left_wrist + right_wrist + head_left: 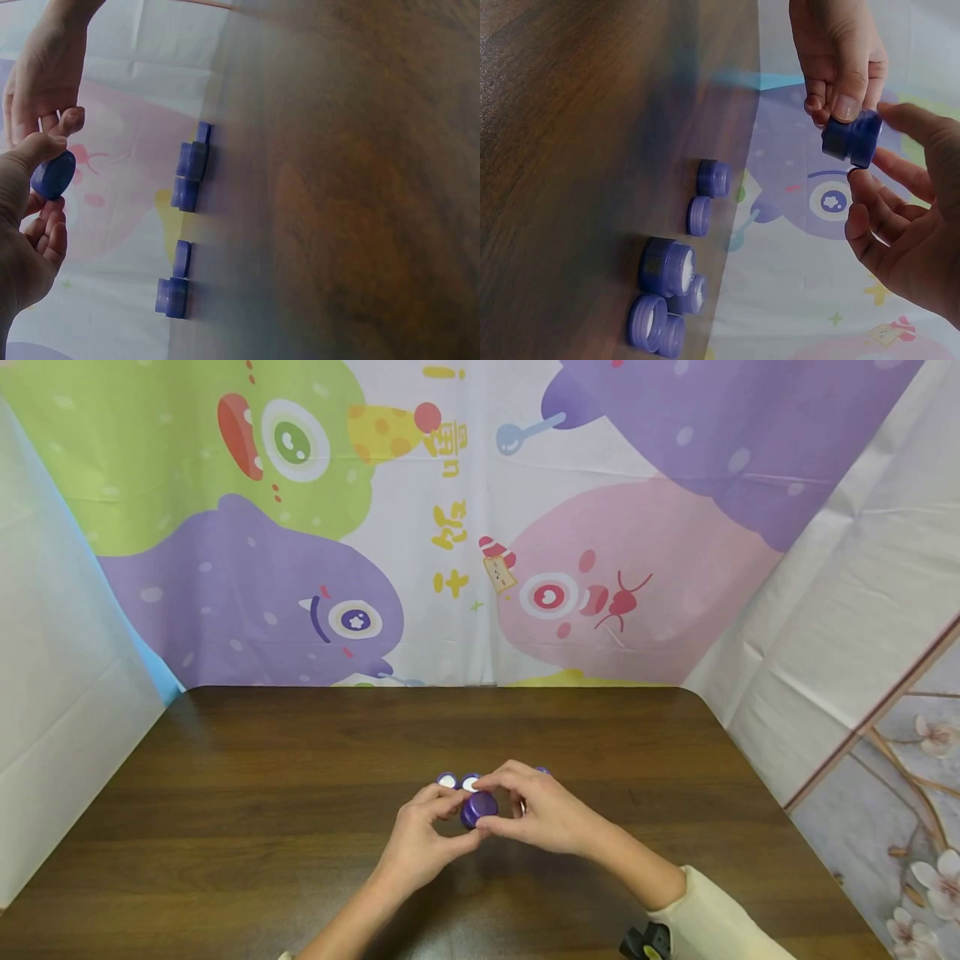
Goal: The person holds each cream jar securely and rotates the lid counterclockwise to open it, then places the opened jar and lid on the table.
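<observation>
Over the middle of the table, both hands meet at a small purple jar (835, 141) with a purple lid (483, 805). My left hand (426, 837) pinches the jar from its left side, the thumb low and the fingers behind. From the right, my right hand (542, 808) pinches the lid between thumb and index finger. In the right wrist view the lid lies against the jar; whether its thread is engaged I cannot tell. The right hand's other fingers are bent and hold nothing. The left wrist view shows only the dark blue round face of the held piece.
On the table behind the hands stand several purple jars and loose lids: an open jar with white inside (664, 266), an upturned lid (646, 322), and another jar (712, 178) beside a lid (697, 216). A printed curtain (480, 635) hangs behind the wooden table (247, 777).
</observation>
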